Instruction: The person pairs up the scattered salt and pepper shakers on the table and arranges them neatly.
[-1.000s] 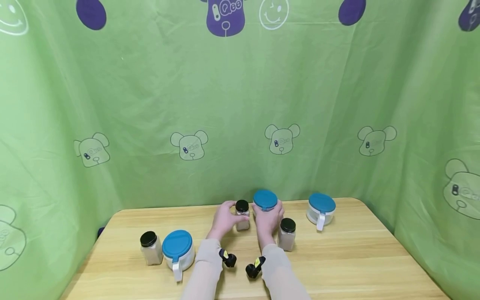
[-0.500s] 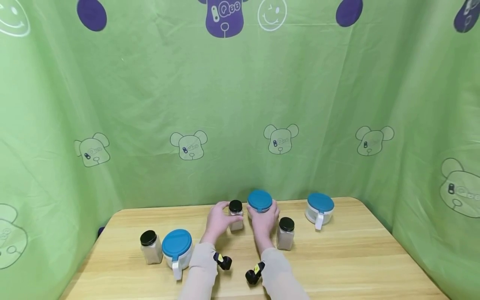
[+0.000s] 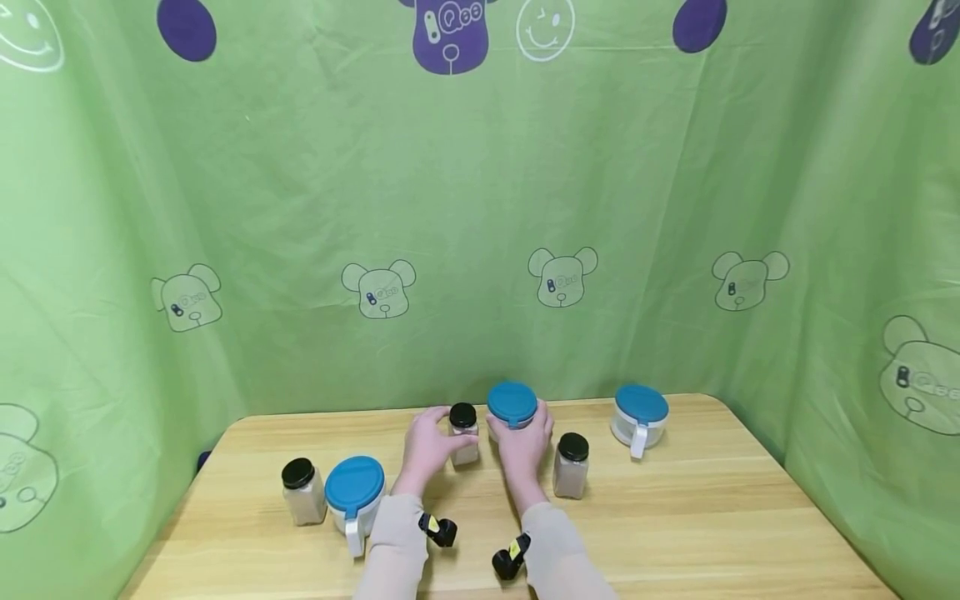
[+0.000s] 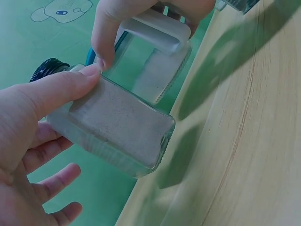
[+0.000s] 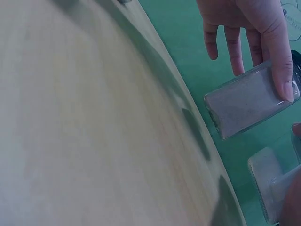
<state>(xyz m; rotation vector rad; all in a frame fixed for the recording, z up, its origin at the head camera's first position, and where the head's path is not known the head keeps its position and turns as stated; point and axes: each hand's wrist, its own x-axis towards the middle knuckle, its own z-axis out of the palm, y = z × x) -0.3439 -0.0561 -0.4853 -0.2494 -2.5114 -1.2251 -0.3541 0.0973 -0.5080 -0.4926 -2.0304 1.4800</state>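
Note:
My left hand [image 3: 426,446] pinches a square clear jar [image 3: 465,454] with a black screw lid between thumb and fingers. Greyish powder fills much of the jar, as the left wrist view shows; the other fingers are spread loosely behind it. Just to the right, my right hand [image 3: 523,442] grips a round seasoning pot [image 3: 512,402] with a blue lid, its fingers about the side and the white handle [image 4: 160,30]. Pale contents [image 4: 155,77] lie in that pot. Shadows of both containers fall on the table close beneath them.
At left stand another black-lidded jar [image 3: 304,500] and another blue-lidded pot [image 3: 356,487], close together. A third black-lidded jar [image 3: 572,471] is right of my right forearm, with a third blue-lidded pot [image 3: 640,417] farther right. A green curtain [image 3: 480,350] hangs behind the wooden table [image 3: 712,517].
Both hands have shifted left with the jar and the pot they hold, keeping side by side. The other containers stay where they were.

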